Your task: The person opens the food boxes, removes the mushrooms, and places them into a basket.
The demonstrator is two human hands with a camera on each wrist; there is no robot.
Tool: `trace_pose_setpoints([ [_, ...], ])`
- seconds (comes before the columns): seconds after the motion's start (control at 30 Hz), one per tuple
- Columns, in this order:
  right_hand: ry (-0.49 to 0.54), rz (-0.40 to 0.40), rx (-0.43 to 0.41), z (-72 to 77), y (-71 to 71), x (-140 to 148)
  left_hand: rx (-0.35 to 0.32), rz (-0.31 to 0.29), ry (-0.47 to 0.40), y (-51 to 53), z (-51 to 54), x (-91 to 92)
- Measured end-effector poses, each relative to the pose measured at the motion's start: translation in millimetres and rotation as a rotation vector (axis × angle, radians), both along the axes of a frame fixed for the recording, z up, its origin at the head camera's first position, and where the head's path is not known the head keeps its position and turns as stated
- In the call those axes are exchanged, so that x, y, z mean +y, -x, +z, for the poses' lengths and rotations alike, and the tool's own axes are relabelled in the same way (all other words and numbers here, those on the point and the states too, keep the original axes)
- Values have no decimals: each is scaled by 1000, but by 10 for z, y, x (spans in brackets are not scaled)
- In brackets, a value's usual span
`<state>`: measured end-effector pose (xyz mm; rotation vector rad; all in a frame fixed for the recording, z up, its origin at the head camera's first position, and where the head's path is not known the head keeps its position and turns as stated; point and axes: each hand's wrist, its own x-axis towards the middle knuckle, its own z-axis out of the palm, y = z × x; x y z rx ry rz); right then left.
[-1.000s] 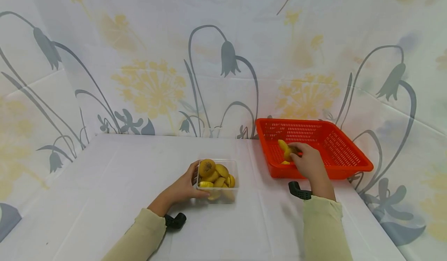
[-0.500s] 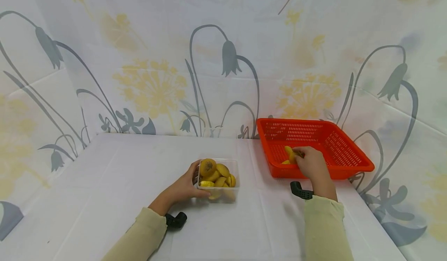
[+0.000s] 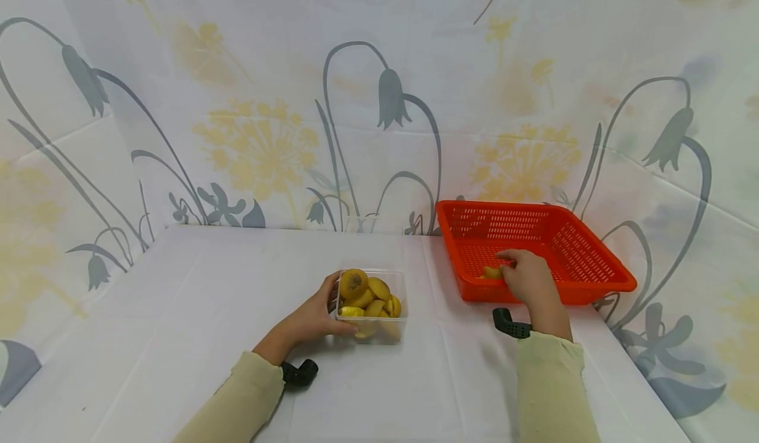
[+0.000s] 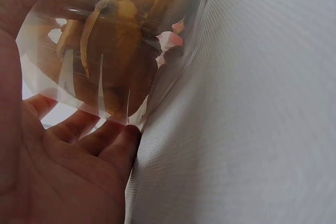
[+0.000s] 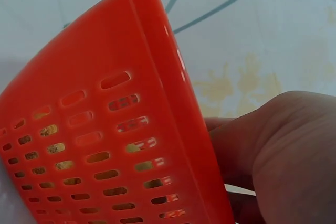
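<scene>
Although yellow pieces lie in both vessels, I log the larger visible share in the clear container point(image 3: 400, 288), lower centre of the frame.

Item: round piece point(image 3: 354, 283), brown at its end, topping the heap at the container's upper left, level with the rim.

Item: left hand point(image 3: 311, 318), left of centre; curled round the container's left side, thumb along its front wall. The left wrist view agrees.

Item: right hand point(image 3: 530, 275), right of centre; reaches over the front rim of the red basket point(image 3: 483, 291), fingers bent, just beside a small yellow cluster point(image 3: 491, 273) on the basket floor. Whether the fingertips pinch any of it, I cannot tell; the basket wall blocks them in the right wrist view.

Progress, in my judgement: under way, unfinished. The container is well stocked; the cluster looks small, its count uncertain behind hand and rim. Which way pieces pass, one moment does not settle.

Edges and room: a strip of white cloth point(image 3: 423, 364) separates container from basket and gives, I judge, an easy lane at centre right. The basket's front rim, close under the right hand, seems the likeliest snag. Its back rim stands near the floral backdrop point(image 3: 267, 67); wide cloth extends lower left.
</scene>
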<state>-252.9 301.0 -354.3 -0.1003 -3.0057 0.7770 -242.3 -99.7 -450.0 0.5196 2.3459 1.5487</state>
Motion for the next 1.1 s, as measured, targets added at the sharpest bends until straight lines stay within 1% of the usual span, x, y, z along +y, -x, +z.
trace_pose_setpoints([
  [0.33, 0, 8, 18, 51, -1, -113, 2, -3, -5, 10, -11, -4],
  [0.5, -16, 39, 62, 65, -3, -198, 8, -5, -7, 14, -21, -4],
  [0.73, -8, 69, 90, 92, -17, -354, 5, 0, -2, 11, -20, -3],
  [1.1, 0, 180, 186, 81, -45, -543, 11, -7, -6, -1, -1, -6],
])
